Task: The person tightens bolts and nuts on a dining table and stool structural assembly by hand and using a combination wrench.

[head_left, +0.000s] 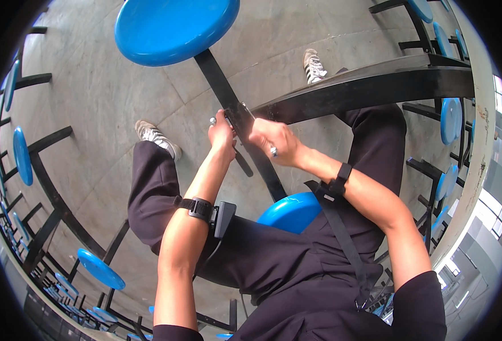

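My left hand (221, 135) is closed at the left side of a black metal bar (214, 74), where it meets a longer black beam (364, 94). A small silver piece (213, 120) shows beside its thumb. Below it a slim black rod with a rounded end (244, 165) sticks out; whether my fingers hold it is hidden. My right hand (276, 141) is curled into a fist against the right side of the same joint. Another small silver piece (273, 151) shows at it. What the fist grips is hidden. A bolt-like bit of metal (244, 107) stands at the joint.
A round blue seat (177, 28) sits at the bar's far end, and another blue seat (290, 212) is under me. My legs straddle the bar, with shoes (157, 138) on the grey floor. More blue-seated frames (23, 156) stand at left and right. A pale tabletop edge (478, 170) curves along the right.
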Action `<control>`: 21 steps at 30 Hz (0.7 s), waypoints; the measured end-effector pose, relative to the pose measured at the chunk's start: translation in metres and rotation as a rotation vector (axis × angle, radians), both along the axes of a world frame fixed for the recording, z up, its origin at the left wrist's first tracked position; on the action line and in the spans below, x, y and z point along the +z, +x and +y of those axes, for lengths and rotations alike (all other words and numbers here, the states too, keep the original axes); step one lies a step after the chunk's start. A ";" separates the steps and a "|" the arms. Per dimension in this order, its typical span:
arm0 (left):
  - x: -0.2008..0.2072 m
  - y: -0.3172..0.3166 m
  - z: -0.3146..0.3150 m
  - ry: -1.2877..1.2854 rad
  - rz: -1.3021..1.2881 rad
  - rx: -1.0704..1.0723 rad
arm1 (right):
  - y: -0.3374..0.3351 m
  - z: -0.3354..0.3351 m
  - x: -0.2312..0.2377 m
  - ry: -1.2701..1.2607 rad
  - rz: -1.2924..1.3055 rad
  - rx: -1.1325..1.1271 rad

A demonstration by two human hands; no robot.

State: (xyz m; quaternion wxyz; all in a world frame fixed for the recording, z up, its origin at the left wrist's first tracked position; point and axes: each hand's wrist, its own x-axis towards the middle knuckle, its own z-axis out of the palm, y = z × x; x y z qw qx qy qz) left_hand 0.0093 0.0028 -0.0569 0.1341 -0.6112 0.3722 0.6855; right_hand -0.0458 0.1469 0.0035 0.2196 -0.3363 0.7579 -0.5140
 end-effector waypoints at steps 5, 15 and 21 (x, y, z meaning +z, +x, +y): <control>0.002 -0.001 0.002 -0.001 0.002 -0.001 | 0.007 0.002 0.007 0.002 0.206 0.048; 0.002 0.002 -0.001 -0.019 -0.006 -0.002 | -0.054 -0.039 0.036 0.185 -0.141 -0.189; 0.004 -0.002 0.002 -0.006 -0.013 0.005 | -0.081 -0.073 0.020 0.334 -0.181 -0.143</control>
